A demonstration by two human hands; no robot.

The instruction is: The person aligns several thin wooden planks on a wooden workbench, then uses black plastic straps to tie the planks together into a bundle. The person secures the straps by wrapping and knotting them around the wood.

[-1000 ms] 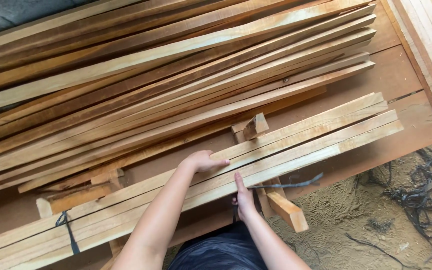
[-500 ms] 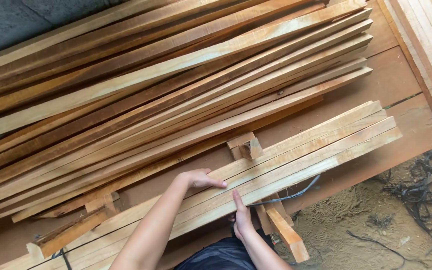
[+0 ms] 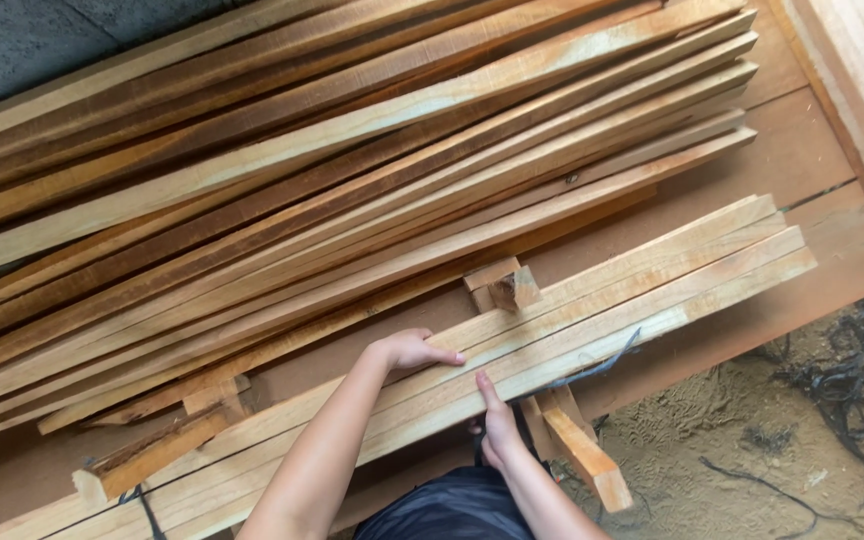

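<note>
A bundle of pale, long, square-sawn wooden strips [image 3: 592, 310] is pressed flat under the left hand [image 3: 414, 351] and clasped at its near edge by the right hand [image 3: 498, 432]; no strip is lifted yet.

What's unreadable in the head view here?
- Left hand: palm side hidden, lies face-down on the pale slat bundle.
- Right hand: fingers partly tucked under the bundle; grip unclear.
- Bundle's left end: cut off by the frame edge.
- Stacked planks: left ends cut off.

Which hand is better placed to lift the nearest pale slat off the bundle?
Probably the right hand: it grips the nearest pale slat at its near edge. The left hand lies flat farther back.
</note>
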